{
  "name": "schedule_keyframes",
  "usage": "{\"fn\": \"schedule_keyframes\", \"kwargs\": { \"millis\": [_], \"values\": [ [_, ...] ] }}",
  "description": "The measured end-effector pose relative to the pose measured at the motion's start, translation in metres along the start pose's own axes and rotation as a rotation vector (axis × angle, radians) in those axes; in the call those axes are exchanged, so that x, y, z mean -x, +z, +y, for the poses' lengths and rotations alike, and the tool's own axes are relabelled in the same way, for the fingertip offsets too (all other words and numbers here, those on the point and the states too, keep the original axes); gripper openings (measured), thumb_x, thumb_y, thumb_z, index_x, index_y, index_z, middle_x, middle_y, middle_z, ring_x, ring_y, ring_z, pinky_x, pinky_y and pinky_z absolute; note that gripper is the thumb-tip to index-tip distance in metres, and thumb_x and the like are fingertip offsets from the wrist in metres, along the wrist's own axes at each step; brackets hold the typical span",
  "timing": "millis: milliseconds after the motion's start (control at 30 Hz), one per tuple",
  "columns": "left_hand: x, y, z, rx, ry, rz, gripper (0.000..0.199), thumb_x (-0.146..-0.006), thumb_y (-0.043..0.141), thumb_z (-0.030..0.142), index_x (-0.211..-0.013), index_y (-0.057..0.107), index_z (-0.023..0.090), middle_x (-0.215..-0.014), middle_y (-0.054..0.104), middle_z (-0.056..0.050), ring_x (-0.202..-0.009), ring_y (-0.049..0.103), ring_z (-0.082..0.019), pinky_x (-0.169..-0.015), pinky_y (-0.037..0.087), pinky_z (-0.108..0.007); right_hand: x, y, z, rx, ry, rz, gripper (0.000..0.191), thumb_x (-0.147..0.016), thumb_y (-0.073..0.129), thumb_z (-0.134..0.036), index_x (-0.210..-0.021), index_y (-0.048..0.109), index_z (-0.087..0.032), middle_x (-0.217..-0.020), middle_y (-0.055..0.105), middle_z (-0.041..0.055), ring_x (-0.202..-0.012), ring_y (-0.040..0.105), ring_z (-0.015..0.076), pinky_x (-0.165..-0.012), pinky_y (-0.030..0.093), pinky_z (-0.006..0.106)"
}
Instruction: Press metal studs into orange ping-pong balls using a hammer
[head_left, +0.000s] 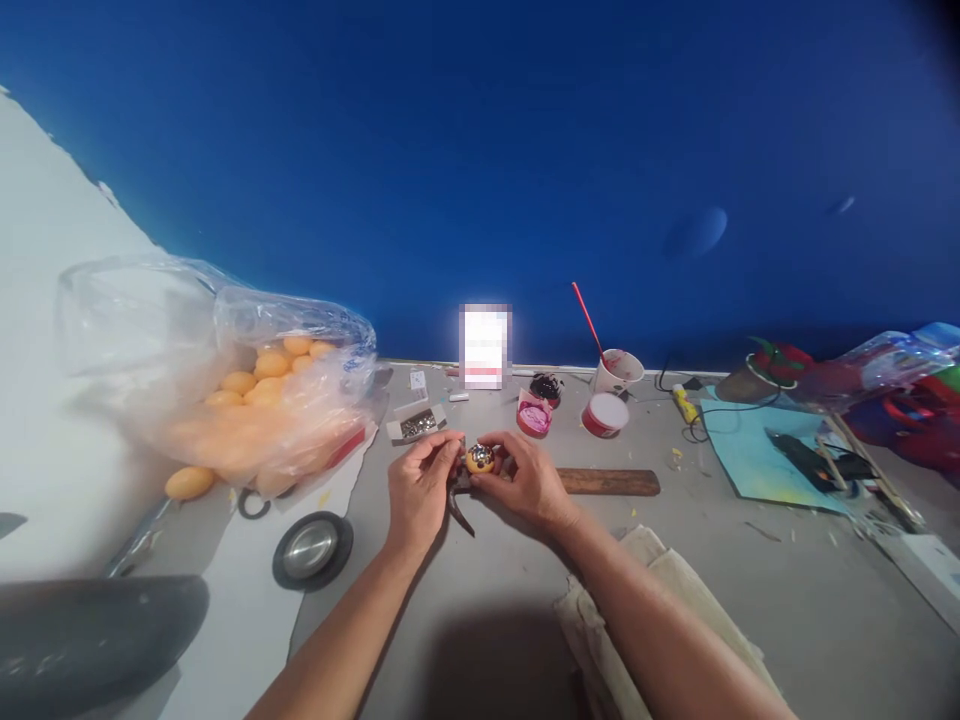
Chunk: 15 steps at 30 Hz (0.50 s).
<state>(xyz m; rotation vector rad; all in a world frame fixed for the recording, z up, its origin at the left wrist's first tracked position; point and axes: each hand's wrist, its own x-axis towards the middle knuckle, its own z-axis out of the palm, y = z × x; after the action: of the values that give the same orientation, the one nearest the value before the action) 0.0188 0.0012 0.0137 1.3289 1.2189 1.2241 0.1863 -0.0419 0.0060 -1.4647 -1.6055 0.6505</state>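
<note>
Our two bare hands meet at the middle of a grey table. Our right hand curls its thumb and fingers around one small orange ball dotted with shiny dark metal pieces. Our left hand is narrowed to a pinch just left of it; we cannot tell what, if anything, it grips.

The ball lies between the hands, nearer the right and left of its palm. Being round, it has no long axis. Beneath it runs one hammer, its wooden handle stretching rightward and its curved claw pointing toward us below the left hand.

Just beyond the left hand sits one small open box of metal bits, too tiny to count. Farther out, right of centre, we find one pink tub, one black tub, one red tub with a white top, and one white cup holding one red stick.

To the left are one clear plastic bag with at least seven orange balls, one loose orange ball outside it, and one dark-rimmed silver disc. One pale cloth lies beside our right forearm.
</note>
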Motion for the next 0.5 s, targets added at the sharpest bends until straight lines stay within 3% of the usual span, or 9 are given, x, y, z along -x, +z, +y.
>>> {"fn": "schedule_keyframes", "kwargs": {
  "millis": [200,500],
  "values": [
    [0.0053,-0.0003,-0.0009,0.028,0.026,-0.022,0.024,-0.083,0.075,0.041,-0.092,0.080,0.018,-0.082,0.081,-0.006,-0.069,0.075,-0.020,-0.064,0.062,-0.028,0.0016,0.0023,0.0027,0.039,-0.017,0.014,0.038,-0.080,0.076,-0.022,-0.117,0.067,-0.023,-0.105,0.072,0.0026,-0.082,0.065,0.0168,-0.076,0.052,0.028],
    [0.0079,-0.0012,-0.0036,-0.032,0.109,-0.024,0.019,-0.083,0.076,0.037,-0.090,0.082,0.020,-0.090,0.082,-0.006,-0.077,0.077,-0.020,-0.078,0.063,-0.030,0.0007,0.0011,-0.0013,0.030,0.000,-0.009,0.032,-0.079,0.081,-0.026,-0.110,0.071,-0.025,-0.094,0.071,0.0000,-0.074,0.062,0.0149,-0.072,0.049,0.027]
  ]
}}
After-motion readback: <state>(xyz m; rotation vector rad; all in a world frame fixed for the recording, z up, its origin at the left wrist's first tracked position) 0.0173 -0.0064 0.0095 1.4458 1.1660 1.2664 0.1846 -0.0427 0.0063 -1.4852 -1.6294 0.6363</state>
